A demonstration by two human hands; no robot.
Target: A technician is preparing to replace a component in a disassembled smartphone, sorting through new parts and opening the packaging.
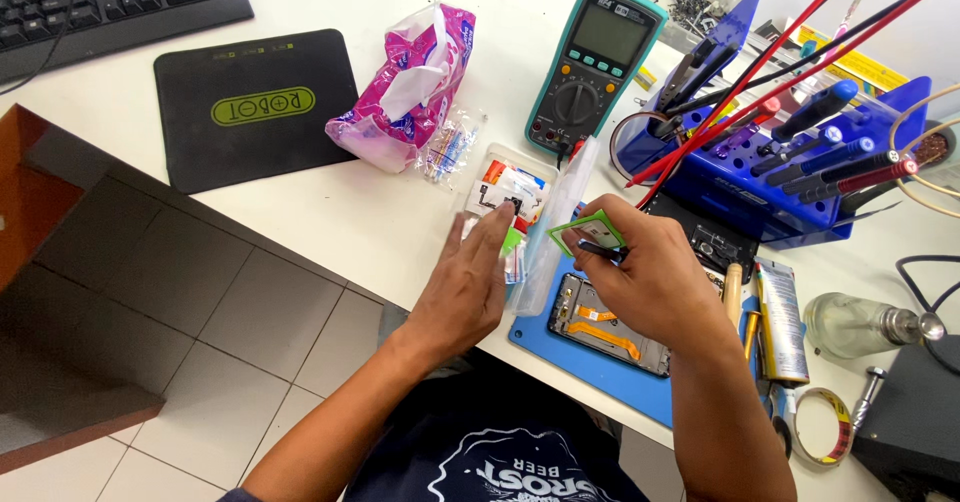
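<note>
Right hand (655, 280) pinches small green-framed part (590, 232), seemingly with tweezers (603, 252)

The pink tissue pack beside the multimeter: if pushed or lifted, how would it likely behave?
The pink tissue pack looks crumpled and half-collapsed, so probably floppy and light. Its plastic wrap likely slides easily on the white table. The loose tissue sticking out might pull free if grabbed.

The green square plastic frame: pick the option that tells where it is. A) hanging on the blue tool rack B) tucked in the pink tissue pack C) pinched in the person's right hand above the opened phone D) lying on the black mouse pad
C: the green square plastic frame sits between the fingertips of the right hand, just above the opened phone on the blue mat.
</note>
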